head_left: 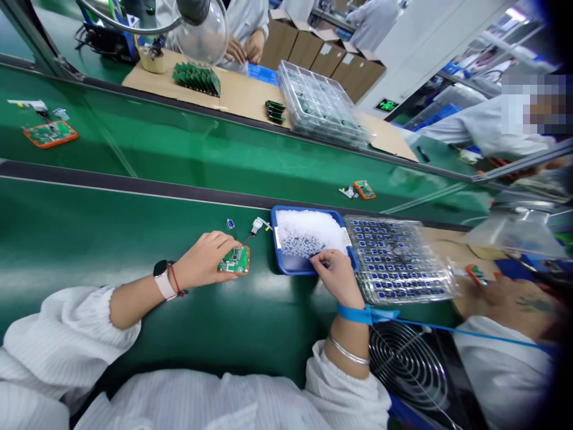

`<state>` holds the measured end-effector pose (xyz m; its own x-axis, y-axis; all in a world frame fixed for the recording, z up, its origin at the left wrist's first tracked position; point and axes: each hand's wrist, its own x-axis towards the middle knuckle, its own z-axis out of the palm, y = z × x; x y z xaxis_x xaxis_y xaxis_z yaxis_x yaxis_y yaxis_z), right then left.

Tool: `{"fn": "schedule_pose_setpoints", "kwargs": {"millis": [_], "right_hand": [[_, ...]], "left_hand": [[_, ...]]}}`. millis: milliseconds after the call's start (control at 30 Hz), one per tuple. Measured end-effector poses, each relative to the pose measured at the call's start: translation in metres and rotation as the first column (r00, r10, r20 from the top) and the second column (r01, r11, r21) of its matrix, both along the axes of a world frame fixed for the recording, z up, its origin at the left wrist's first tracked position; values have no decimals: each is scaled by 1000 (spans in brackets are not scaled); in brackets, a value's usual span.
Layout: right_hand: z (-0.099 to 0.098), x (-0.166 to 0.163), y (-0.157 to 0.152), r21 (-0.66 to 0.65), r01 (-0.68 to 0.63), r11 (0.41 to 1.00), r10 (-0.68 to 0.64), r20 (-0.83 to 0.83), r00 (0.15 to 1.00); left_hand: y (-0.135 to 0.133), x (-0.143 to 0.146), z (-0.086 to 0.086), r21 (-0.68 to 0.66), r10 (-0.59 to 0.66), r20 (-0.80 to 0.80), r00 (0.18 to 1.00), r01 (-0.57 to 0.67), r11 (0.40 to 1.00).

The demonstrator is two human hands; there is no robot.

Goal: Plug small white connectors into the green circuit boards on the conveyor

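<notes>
From the head camera, the person's left hand (206,261) grasps a green circuit board (237,261) in an orange frame, thumb at its near edge and fingers at its far edge; the board is over the green worktop (188,352), left of a blue tray (293,264), though whether it touches the surface cannot be told; a thin lead runs from it toward a white connector (256,226) lying just beyond, with a small blue-and-white part (230,224) nearby.

The right hand (336,275) reaches over the tray's near right side, thumb and fingers drawn together at the small whitish pieces (308,227) heaped inside; whether a piece is pinched there cannot be told; just right of the tray lies a clear plastic tray (441,278) with rows of blue-faced parts.

Past a dark strip, two more orange-framed boards lie on a green surface, one far left (51,134), one right of centre (364,190); at the right, a co-worker's hand (519,304) is near another orange-framed piece (477,275).
</notes>
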<state>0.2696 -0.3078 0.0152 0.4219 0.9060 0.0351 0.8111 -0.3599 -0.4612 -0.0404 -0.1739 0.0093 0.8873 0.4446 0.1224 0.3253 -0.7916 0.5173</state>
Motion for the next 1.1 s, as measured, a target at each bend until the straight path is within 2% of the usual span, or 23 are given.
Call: {"fn": "schedule_pose_setpoints", "kwargs": {"millis": [267,467,567,633,700,733,800,833,900,1000,1100], "right_hand": [[1,-1,3,-48,2,999,-2,-3,1000],[-7,4,2,-15,-38,999,38,34,999],[-3,3,2,14,-70,997,70,31,997],[7,-8,5,99,-81,992,80,11,997],[19,-32,11,237,-101,966,117,-55,992],[23,-48,16,305,-119,945,158,-107,982],[27,-83,26,384,-232,894,329,-211,920],[26,-99,31,395,-295,870,410,-246,878],[17,-126,41,400,-343,850,477,-308,823],[-2,-143,51,398,-308,864,456,-359,814],[-12,-142,53,373,-299,878,436,-368,821]], "left_hand": [[1,0,-1,11,-2,20,1000,1,1000],[0,0,-1,-2,-1,21,1000,1,1000],[0,0,1,-39,14,33,999,-12,999],[2,1,3,-106,39,58,998,-32,994],[4,2,5,-201,89,115,989,-65,977],[5,3,6,-246,119,157,981,-78,966],[6,5,8,-306,164,250,954,-82,949],[6,6,8,-319,171,287,942,-74,945],[5,9,9,-324,167,320,933,-58,944],[3,11,9,-322,162,300,940,-60,945],[2,13,9,-326,168,279,945,-71,943]]}}
